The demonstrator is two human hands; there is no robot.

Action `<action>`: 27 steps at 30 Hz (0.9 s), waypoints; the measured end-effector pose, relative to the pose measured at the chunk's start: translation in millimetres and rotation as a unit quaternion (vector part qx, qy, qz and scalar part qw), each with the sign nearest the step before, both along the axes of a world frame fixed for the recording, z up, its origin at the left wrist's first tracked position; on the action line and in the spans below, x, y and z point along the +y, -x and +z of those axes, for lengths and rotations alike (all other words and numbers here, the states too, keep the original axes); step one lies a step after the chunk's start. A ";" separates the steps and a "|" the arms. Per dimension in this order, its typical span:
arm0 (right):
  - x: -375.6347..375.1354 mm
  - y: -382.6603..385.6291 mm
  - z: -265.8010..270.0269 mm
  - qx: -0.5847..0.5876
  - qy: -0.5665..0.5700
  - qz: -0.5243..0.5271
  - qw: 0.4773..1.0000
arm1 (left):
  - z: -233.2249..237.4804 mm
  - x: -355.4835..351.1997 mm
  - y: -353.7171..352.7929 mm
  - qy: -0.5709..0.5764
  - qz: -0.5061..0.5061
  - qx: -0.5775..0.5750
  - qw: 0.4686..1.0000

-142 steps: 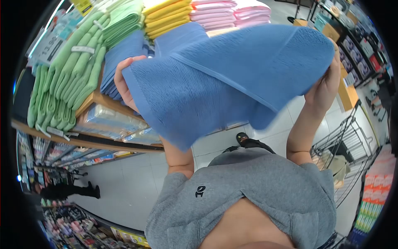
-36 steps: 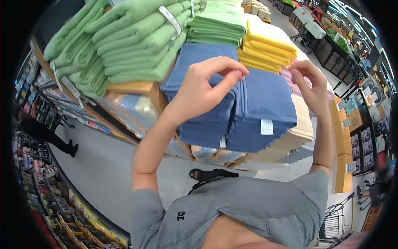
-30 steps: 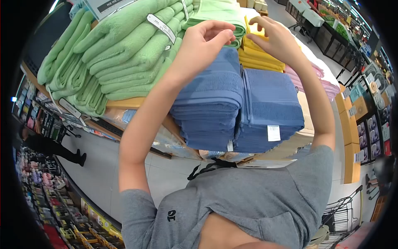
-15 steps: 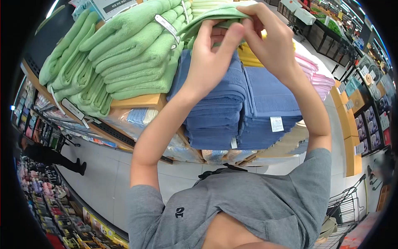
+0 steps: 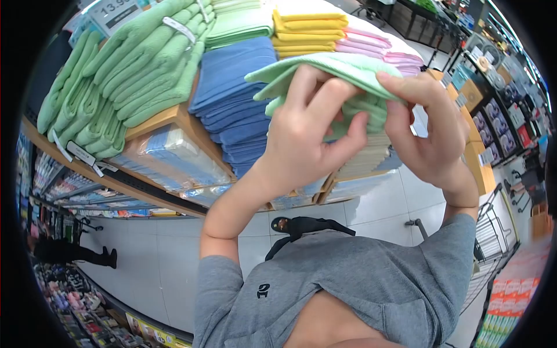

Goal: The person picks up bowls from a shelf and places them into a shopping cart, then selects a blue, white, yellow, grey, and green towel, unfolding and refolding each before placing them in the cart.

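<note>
A folded light green towel (image 5: 325, 62) is held up in front of my chest, its layers fanned apart at the left end. My left hand (image 5: 316, 122) has its fingers tucked into the folds from below, thumb apart. My right hand (image 5: 426, 116) pinches the towel's right corner between thumb and fingers. Behind the held towel are a stack of blue towels (image 5: 232, 87), partly hidden, and yellow towels (image 5: 310, 26). Pink towels (image 5: 377, 46) lie to their right. A smaller stack of light green towels (image 5: 241, 23) sits behind the blue ones.
Thick green towels (image 5: 145, 64) pile up at the left on a wooden shelf (image 5: 168, 119), near a price sign (image 5: 110, 14). A shopping cart (image 5: 493, 232) stands at my right. Another person's legs (image 5: 87, 255) show at the far left on the tiled floor (image 5: 139, 290).
Both hands have brought the green towel down and to the right, away from the stacks and closer to me. The view has shifted to the right.
</note>
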State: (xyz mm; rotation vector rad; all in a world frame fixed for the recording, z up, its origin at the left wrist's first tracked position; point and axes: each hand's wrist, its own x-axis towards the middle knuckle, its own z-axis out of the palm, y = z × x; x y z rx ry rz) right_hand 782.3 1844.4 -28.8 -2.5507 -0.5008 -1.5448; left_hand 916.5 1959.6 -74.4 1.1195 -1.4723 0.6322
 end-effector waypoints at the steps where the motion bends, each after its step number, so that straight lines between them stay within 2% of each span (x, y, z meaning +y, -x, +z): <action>1: -0.5 13.4 -2.4 0.010 -0.013 -0.007 1.000 | -2.7 -1.1 10.0 -0.009 0.009 -0.001 1.000; 4: -3.6 48.0 -12.1 0.009 -0.063 -0.015 0.998 | -3.9 -7.2 36.0 -0.029 -0.028 -0.037 0.998; 9: 0.5 131.4 -28.3 0.065 -0.142 -0.149 0.976 | -3.1 -28.5 83.5 -0.062 -0.146 -0.089 0.983; 14: 11.8 207.4 -40.2 0.095 -0.278 -0.265 0.918 | -17.4 -56.8 145.0 -0.192 -0.281 -0.081 0.937; 15: 14.4 221.3 -44.0 0.097 -0.315 -0.281 0.901 | -23.4 -62.9 159.6 -0.206 -0.294 -0.076 0.930; 18: 21.1 264.0 -62.2 0.058 -0.309 -0.348 0.883 | -53.9 -86.4 203.0 -0.226 -0.345 -0.075 0.908; 19: 22.2 279.0 -68.2 0.052 -0.300 -0.372 0.877 | -61.3 -92.4 218.8 -0.249 -0.363 -0.069 0.896; 20: 20.7 291.4 -77.5 -0.002 -0.297 -0.369 0.881 | -67.8 -96.0 235.4 -0.271 -0.379 -0.062 0.883; 22: 25.8 326.4 -90.6 -0.016 -0.338 -0.396 0.854 | -79.0 -103.6 267.8 -0.331 -0.414 -0.039 0.847; 27: 34.3 427.9 -124.1 -0.037 -0.447 -0.464 0.764 | -130.9 -133.0 380.3 -0.262 -0.475 -0.013 0.840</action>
